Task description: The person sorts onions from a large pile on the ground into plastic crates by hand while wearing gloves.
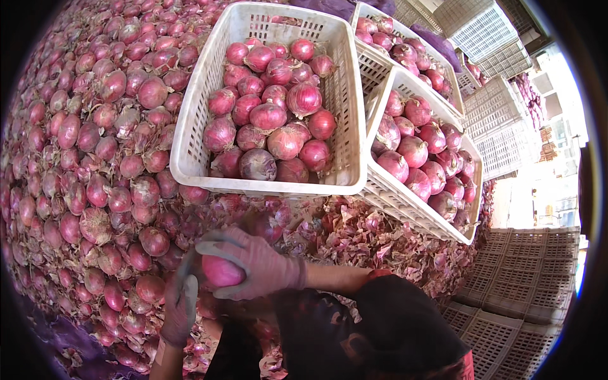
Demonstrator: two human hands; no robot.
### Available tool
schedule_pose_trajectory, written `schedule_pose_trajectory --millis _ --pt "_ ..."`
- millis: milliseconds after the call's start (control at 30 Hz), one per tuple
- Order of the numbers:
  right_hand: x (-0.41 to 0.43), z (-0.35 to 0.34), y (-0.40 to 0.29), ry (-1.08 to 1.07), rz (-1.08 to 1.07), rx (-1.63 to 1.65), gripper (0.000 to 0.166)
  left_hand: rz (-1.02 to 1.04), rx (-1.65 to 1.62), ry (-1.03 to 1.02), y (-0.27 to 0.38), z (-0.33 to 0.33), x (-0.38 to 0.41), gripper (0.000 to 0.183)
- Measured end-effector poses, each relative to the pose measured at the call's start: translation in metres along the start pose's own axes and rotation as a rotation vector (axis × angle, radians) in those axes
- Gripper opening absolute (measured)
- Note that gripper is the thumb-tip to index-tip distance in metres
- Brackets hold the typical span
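A gloved right hand of mine [256, 263] is closed around a smooth red onion [222, 271], below the near rim of a white plastic crate. My left hand [183, 299], gloved too, is beside that onion with its fingers upright; whether it touches the onion is unclear, since it is partly blurred. The crate [266, 189] stands in front of me and holds many red onions. A large heap of red onions [153, 93] with dry skins spreads on the left.
Two more white crates of onions [418, 223] [408, 28] stand at the right. Loose onion skins [380, 237] cover the ground below them. Stacked crates [517, 275] line the far right. Purple mesh [71, 342] lies at lower left.
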State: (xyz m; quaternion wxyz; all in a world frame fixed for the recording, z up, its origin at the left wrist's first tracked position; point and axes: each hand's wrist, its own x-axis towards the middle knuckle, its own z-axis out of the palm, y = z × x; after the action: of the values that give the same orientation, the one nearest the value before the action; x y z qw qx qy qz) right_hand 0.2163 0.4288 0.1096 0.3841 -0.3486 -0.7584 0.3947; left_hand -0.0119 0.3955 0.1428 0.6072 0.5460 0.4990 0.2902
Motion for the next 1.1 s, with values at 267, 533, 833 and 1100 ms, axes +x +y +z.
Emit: schedule_pose_trajectory --millis 267,533,833,1100 --pt "0.031 -0.194 0.001 0.668 0.089 -0.015 0.078 0.632 1.007 0.475 0.064 -0.014 0.154 0.056" --pt "0.029 -0.24 0.024 0.461 -0.005 -0.561 0.081 0.397 1.088 0.628 0.036 0.014 0.224 0.061" --pt "0.037 -0.223 0.06 -0.883 0.537 -0.891 0.035 0.312 1.009 0.606 0.042 0.014 0.22 0.061" --pt "0.045 -0.222 0.071 -1.056 0.325 -1.015 0.035 0.3 0.952 0.598 0.046 0.018 0.222 0.063"
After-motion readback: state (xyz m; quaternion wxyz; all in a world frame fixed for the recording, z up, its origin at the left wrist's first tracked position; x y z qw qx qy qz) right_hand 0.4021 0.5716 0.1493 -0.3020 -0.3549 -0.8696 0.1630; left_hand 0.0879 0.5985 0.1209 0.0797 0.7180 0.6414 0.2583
